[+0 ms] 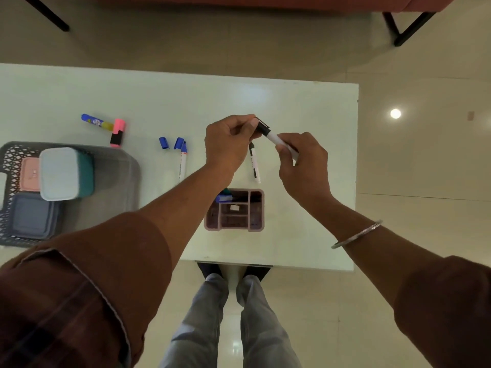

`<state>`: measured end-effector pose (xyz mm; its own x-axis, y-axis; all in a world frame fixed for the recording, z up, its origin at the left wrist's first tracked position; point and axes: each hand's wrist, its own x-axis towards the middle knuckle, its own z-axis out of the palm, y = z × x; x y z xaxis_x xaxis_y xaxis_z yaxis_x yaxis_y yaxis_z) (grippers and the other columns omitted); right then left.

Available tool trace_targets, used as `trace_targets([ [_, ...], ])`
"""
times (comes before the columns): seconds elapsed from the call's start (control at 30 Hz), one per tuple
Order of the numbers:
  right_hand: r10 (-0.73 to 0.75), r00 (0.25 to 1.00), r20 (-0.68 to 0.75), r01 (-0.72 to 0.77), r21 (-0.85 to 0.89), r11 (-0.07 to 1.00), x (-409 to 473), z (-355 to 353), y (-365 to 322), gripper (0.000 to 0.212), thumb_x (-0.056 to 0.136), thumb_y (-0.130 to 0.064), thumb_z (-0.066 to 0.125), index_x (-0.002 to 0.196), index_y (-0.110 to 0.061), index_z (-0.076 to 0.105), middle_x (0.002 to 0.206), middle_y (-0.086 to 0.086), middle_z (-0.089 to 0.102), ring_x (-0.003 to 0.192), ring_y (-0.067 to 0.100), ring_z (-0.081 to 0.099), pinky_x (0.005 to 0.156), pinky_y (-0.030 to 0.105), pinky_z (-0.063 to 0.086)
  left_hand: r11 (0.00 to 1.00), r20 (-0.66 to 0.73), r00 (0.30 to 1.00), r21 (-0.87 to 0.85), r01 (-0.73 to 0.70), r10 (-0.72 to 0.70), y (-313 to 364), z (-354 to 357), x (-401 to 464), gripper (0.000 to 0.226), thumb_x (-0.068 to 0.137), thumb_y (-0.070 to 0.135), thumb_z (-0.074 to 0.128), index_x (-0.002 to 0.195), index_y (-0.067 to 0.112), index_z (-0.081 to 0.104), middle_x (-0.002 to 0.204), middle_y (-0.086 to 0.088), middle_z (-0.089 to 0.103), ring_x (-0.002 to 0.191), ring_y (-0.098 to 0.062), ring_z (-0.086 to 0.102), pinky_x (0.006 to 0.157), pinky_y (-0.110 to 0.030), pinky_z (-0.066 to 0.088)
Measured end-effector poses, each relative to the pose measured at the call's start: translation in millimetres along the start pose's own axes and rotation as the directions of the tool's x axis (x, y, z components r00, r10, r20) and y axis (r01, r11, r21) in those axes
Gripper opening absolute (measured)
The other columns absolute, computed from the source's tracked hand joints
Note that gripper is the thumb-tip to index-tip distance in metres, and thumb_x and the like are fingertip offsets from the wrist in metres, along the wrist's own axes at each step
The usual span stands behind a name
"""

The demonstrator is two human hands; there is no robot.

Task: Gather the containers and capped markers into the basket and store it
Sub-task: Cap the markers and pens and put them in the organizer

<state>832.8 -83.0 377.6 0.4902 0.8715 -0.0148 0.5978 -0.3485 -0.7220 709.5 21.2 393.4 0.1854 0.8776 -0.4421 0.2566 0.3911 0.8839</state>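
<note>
Above the table, my right hand (pixel 301 160) grips the white barrel of a black marker (pixel 275 138). My left hand (pixel 228 140) pinches the black cap (pixel 263 127) at that marker's tip. A second black marker (pixel 254 163) lies on the table below my hands. An uncapped blue marker (pixel 182 162) lies to the left, with two loose blue caps (pixel 164 142) beside its tip. A grey mesh basket (pixel 16 155) at the left holds a teal container with a white lid (pixel 62 173), a pink container (pixel 29 174) and a dark grey container (pixel 32 216).
A pink compartment organiser (pixel 235 209) with a blue item in one corner stands near the table's front edge. A pink highlighter (pixel 117 132) and a blue-and-yellow marker (pixel 96 122) lie at the back left. The white table (pixel 305 235) ends at the right. Dark furniture legs stand beyond.
</note>
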Motion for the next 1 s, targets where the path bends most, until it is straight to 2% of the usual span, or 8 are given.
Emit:
trace_targets([
  [0.13,0.059,0.997,0.045,-0.062,0.066,0.996,-15,1,-23,0.014,0.102,-0.02,0.065,0.11,-0.012,0.073,0.089,0.0,0.071,0.078,0.014,0.059,0.07,0.023,0.044,0.989,0.104,0.99,0.111,-0.102,0.09,9,-20,-1,0.013,0.096,0.013,0.072,0.106,0.011,0.079,0.095,0.0,0.08,0.084,-0.009,0.079,0.087,-0.024,0.061],
  [0.23,0.147,0.96,0.237,-0.173,0.096,0.98,-34,3,-37,0.019,0.097,-0.031,0.074,0.109,-0.016,0.073,0.09,-0.011,0.072,0.08,0.001,0.067,0.067,0.005,0.047,0.969,0.262,0.961,0.2,-0.147,0.092,12,-47,-4,0.023,0.099,0.03,0.068,0.117,0.019,0.078,0.102,0.003,0.081,0.09,-0.007,0.078,0.089,-0.023,0.059],
  [0.33,0.192,0.927,0.322,-0.258,0.178,0.95,-58,14,-54,0.021,0.092,-0.029,0.081,0.106,-0.016,0.074,0.093,-0.009,0.076,0.082,0.001,0.072,0.072,0.009,0.056,0.991,0.066,0.997,0.126,0.042,-0.051,-18,-81,-14,0.031,0.104,0.047,0.053,0.126,0.03,0.066,0.109,0.002,0.079,0.094,-0.008,0.078,0.092,-0.024,0.058],
  [0.4,0.174,0.918,0.356,-0.256,0.199,0.946,-76,30,-63,0.014,0.088,-0.022,0.084,0.095,-0.019,0.071,0.089,-0.004,0.078,0.081,0.006,0.075,0.074,0.018,0.061,0.973,-0.073,0.98,0.125,0.192,-0.184,-50,-106,-22,0.036,0.104,0.048,0.05,0.127,0.024,0.064,0.109,-0.002,0.078,0.092,-0.013,0.078,0.095,-0.035,0.058],
  [0.47,0.143,0.914,0.38,-0.206,0.13,0.97,-90,47,-65,0.014,0.086,-0.019,0.084,0.091,-0.02,0.071,0.088,-0.003,0.078,0.08,0.008,0.074,0.076,0.024,0.062,0.932,-0.057,0.955,0.21,0.296,-0.29,-77,-124,-34,0.034,0.106,0.042,0.047,0.127,0.02,0.064,0.112,-0.005,0.078,0.093,-0.014,0.076,0.093,-0.036,0.058],
  [0.53,0.122,0.906,0.405,-0.152,0.042,0.988,-103,65,-67,0.014,0.089,-0.022,0.082,0.1,-0.016,0.075,0.095,-0.002,0.079,0.085,0.011,0.075,0.08,0.031,0.065,0.905,-0.008,0.939,0.262,0.335,-0.345,-96,-138,-45,0.033,0.109,0.035,0.044,0.13,0.018,0.063,0.115,-0.005,0.076,0.098,-0.013,0.074,0.082,-0.024,0.056],
  [0.83,0.075,0.916,0.394,0.012,-0.214,0.977,-122,105,-53,0.027,0.093,-0.038,0.075,0.118,-0.028,0.074,0.114,-0.003,0.077,0.103,0.018,0.07,0.086,0.035,0.061,0.901,0.069,0.945,0.331,0.281,-0.32,-112,-145,-32,0.03,0.108,0.032,0.048,0.129,0.017,0.065,0.115,-0.002,0.076,0.095,-0.011,0.074,0.075,-0.016,0.052],
  [1.0,-0.011,0.972,0.235,0.029,-0.073,0.997,-96,68,-55,0.019,0.08,-0.041,0.067,0.083,-0.024,0.075,0.077,-0.014,0.072,0.063,0.001,0.063,0.06,0.02,0.054,0.906,0.06,0.98,0.395,0.152,-0.191,-84,-125,10,0.015,0.1,0.029,0.06,0.108,0.023,0.071,0.101,0.005,0.078,0.093,-0.014,0.075,0.09,-0.032,0.06],
])
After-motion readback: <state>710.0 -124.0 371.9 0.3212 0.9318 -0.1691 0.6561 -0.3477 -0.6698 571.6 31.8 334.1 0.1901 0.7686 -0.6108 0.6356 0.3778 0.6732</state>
